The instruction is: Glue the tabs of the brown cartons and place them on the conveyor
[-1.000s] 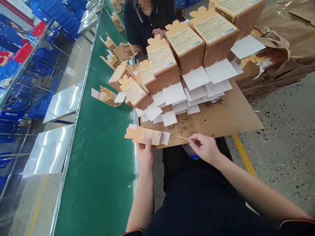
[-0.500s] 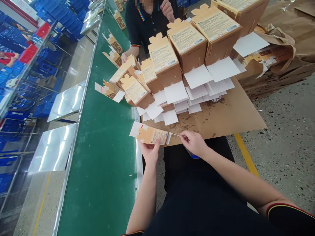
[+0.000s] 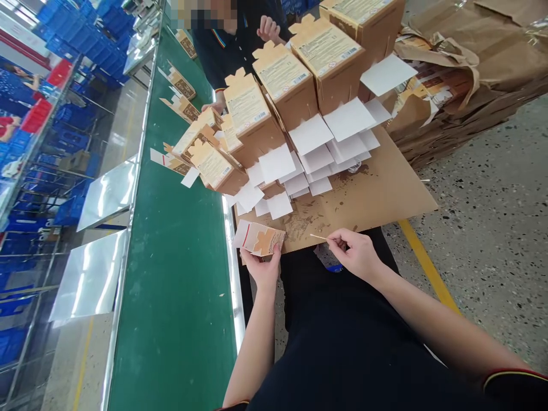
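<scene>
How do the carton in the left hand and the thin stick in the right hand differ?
The carton is broad; the stick is a narrow rod. The carton is tan and white with a red stripe; the stick is pale, with no print visible. The left hand grips the carton at its near edge; the right hand pinches the stick. Both are held, apart from each other.

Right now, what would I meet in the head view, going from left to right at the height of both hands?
Shiny panel, green work surface, left hand holding a carton, thin stick, right hand pinching it, yellow floor line.
</scene>
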A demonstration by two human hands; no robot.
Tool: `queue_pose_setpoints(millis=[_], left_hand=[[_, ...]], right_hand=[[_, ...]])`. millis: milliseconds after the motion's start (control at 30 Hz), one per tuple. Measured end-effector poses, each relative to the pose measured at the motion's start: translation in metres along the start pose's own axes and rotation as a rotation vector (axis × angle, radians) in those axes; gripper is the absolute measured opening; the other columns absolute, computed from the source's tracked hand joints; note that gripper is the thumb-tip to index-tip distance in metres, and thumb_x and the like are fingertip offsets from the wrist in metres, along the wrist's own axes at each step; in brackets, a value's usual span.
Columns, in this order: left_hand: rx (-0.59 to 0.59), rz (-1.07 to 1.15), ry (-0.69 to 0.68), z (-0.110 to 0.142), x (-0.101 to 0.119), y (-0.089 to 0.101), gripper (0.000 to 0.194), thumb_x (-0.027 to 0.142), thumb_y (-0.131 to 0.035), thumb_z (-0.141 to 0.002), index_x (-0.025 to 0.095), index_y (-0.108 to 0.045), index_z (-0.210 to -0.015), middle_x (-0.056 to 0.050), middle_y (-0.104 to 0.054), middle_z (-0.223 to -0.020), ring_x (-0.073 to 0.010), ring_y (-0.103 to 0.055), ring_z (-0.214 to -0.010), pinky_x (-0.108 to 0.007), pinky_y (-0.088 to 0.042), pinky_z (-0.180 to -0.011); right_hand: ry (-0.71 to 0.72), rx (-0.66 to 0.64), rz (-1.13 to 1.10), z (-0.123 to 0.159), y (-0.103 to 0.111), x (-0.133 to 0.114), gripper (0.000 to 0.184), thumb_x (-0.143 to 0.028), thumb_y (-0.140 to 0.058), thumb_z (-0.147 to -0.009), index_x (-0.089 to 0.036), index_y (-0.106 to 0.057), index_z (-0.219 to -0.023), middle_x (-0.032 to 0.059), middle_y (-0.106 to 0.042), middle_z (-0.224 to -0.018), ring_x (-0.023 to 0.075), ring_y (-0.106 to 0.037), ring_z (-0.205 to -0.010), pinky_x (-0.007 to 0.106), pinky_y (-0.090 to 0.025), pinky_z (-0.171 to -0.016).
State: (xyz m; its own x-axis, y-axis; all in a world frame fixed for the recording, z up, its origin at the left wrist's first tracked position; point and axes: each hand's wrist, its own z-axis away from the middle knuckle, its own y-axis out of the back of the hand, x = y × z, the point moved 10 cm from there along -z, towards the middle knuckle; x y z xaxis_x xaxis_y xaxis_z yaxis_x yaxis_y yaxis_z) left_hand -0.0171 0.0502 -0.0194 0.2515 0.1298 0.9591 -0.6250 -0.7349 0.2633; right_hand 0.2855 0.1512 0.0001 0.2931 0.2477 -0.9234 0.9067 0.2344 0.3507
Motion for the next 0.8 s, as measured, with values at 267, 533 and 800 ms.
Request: queue_pose_setpoints(millis=[267, 533, 800], left_hand=[[0.242, 0.046, -0.06, -0.039, -0.003, 0.088, 0.092, 0.041, -0.111, -0.068, 0.027, -0.056, -0.14, -0.016, -0.069, -0.149, -0.0339, -0.076, -0.139, -0.059, -0.063, -0.122], [0.526, -0.042, 0.127, -0.096, -0.036, 0.244, 0.096, 0.043, -0.113, -0.047, 0.028, -0.048, -0.117, -0.012, -0.066, -0.141, -0.0395, -0.072, -0.14, -0.069, -0.055, -0.127], [0.779, -0.057, -0.233, -0.047, 0.019, 0.233, 0.068, 0.042, -0.089, -0.078, 0.033, -0.046, -0.129, -0.006, -0.054, -0.132, -0.0341, -0.064, -0.14, -0.063, -0.052, -0.128]], right_hand=[[0.03, 0.076, 0.044, 0.006, 0.031, 0.0, 0.025, -0.041, -0.069, -0.109, -0.028, -0.076, -0.089, 0.002, -0.079, -0.073, 0.0196, -0.073, -0.06, 0.031, -0.061, -0.06], [0.053, 0.092, 0.04, -0.018, 0.04, 0.0, 0.035, -0.056, -0.072, -0.108, -0.029, -0.079, -0.086, 0.0044, -0.081, -0.073, 0.0236, -0.079, -0.061, 0.035, -0.066, -0.059], [-0.087, 0.351, 0.073, -0.017, 0.108, 0.019, 0.03, -0.067, -0.083, -0.093, -0.038, -0.081, -0.084, 0.0058, -0.081, -0.071, 0.0373, -0.081, -0.059, 0.055, -0.073, -0.058]])
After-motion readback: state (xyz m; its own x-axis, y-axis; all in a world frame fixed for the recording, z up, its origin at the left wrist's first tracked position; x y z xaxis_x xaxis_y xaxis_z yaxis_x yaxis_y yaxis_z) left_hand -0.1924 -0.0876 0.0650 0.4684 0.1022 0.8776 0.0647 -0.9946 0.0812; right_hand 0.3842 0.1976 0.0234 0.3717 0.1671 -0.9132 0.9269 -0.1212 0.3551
